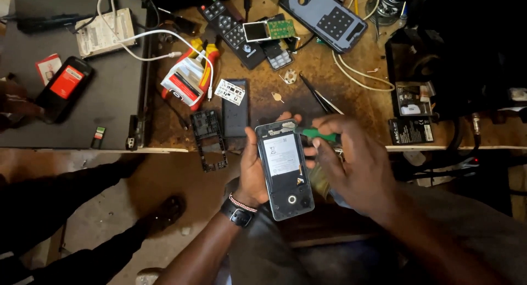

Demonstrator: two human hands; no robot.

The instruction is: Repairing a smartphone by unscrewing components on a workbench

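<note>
My left hand [253, 170] grips an opened phone [284, 170] with its back cover off, so the white battery and the inner parts show. It is held upright over my lap, just in front of the workbench edge. My right hand [351, 164] holds a green-handled screwdriver [317, 134], whose tip rests at the phone's top right corner. A dark watch and a beaded band [239, 209] sit on my left wrist.
The worn bench [362, 106] carries a black phone back [235, 108], a phone frame [208, 139], a remote [230, 27], a keypad phone board [270, 32], a phone case [325, 16], tweezers [319, 98], a multimeter [189, 74] and cables. Another person's legs [82, 208] are at the left.
</note>
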